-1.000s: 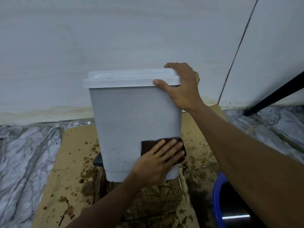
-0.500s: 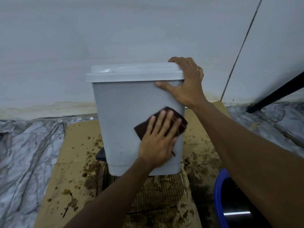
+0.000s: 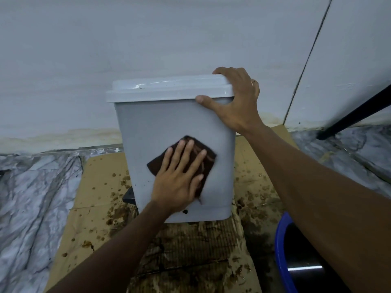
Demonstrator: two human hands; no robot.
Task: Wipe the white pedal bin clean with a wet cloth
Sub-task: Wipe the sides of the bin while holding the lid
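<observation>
The white pedal bin stands upright on stained cardboard, lid closed. My right hand grips the lid's right corner, thumb on the front wall. My left hand lies flat with fingers spread, pressing a dark brown cloth against the middle of the bin's front wall. A black pedal pokes out at the bin's lower left. A small dark spot sits near the bottom of the front wall.
A white wall rises right behind the bin. A blue bucket with dark water stands at the lower right. A black bar slants in at the right. Marble floor lies on both sides of the wet, spotted cardboard.
My left hand slid the cloth up from the bin's lower right corner to the middle of the front wall and a little leftward. My right hand kept its hold on the lid.
</observation>
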